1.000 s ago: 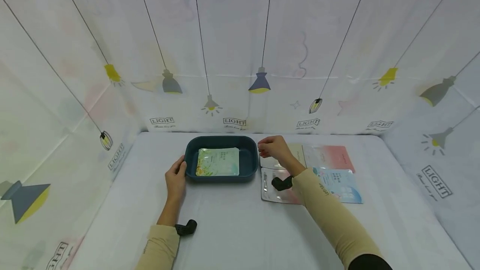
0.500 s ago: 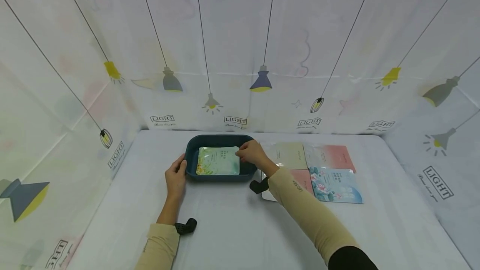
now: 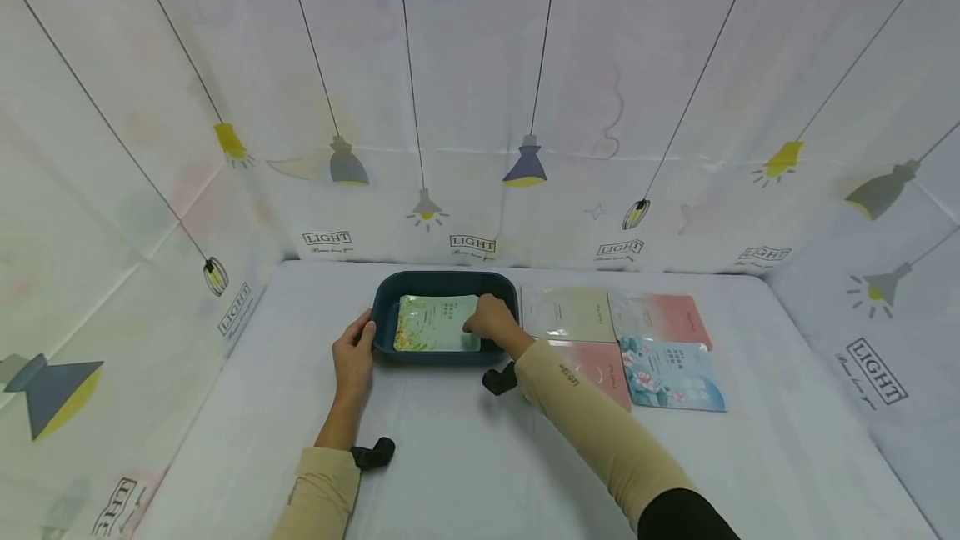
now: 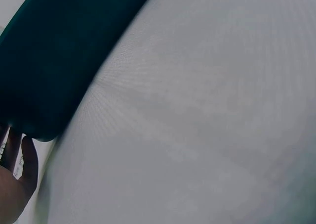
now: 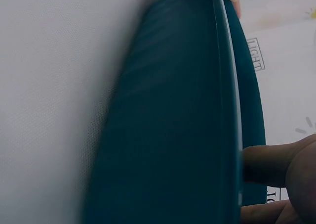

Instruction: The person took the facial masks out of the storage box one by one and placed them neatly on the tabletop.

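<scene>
A dark teal tray stands on the white table. In it lies a flat green sachet with a floral print, like a sheet-mask packet. My left hand rests at the tray's left end, its fairly straight fingers touching the outer wall. Over the tray's right side reaches my right hand, bent fingers at the right edge of the green sachet. In the right wrist view a finger goes down behind the tray's rim. Its tip is hidden there, so I cannot tell whether it pinches the sachet.
Right of the tray, several sachets lie flat in two rows: a cream one, a white-and-red one, a pink one partly under the right forearm, and a blue floral one. Behind the table hangs a lamp-print cloth.
My right hand has moved left from above the sachets on the right into the tray, to the green sachet's right edge. The left hand has stayed at the tray's end.
</scene>
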`<state>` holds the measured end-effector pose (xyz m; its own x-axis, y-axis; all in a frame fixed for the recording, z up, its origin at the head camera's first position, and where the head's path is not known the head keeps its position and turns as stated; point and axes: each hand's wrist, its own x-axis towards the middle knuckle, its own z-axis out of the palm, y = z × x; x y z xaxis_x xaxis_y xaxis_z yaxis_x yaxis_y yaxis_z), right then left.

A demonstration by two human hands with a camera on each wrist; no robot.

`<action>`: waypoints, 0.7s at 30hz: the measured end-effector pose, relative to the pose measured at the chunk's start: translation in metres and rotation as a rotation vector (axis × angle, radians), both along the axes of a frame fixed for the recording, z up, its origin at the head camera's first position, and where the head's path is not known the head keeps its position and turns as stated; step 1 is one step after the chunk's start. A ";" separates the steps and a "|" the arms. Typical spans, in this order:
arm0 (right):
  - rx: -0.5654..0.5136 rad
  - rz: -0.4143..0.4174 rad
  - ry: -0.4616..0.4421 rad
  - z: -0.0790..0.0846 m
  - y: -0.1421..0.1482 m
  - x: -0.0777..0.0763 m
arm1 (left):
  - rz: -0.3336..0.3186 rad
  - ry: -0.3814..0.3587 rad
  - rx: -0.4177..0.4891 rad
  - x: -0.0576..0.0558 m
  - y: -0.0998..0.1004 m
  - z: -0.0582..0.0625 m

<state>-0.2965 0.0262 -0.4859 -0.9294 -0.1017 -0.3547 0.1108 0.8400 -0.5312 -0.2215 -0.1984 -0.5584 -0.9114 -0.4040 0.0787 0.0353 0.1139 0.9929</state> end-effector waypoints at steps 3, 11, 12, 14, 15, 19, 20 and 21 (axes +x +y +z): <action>0.005 -0.021 0.013 -0.003 0.000 0.000 | -0.002 0.014 -0.001 0.000 0.001 0.001; -0.026 -0.038 0.035 -0.007 -0.005 0.005 | -0.010 -0.005 0.006 0.001 -0.002 0.001; -0.045 -0.052 0.043 -0.006 -0.005 0.006 | -0.006 0.002 0.009 0.001 -0.001 0.000; -0.124 -0.101 0.043 -0.006 -0.006 0.006 | 0.003 0.012 0.010 0.001 0.000 -0.001; -0.176 -0.124 0.038 -0.007 -0.006 0.006 | 0.009 0.017 0.012 0.001 0.000 -0.002; -0.366 -0.199 0.002 -0.009 -0.004 0.004 | 0.013 0.027 0.021 0.000 0.001 -0.002; -0.388 -0.201 -0.007 -0.009 -0.004 0.004 | 0.013 0.026 0.029 0.000 0.001 -0.002; -0.413 -0.203 -0.021 -0.009 -0.004 0.004 | 0.009 0.025 0.032 0.000 0.000 -0.001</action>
<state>-0.2925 0.0221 -0.4951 -0.9383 -0.0551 -0.3415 0.2653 0.5186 -0.8128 -0.2219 -0.1979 -0.5598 -0.9057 -0.4148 0.0881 0.0590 0.0825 0.9948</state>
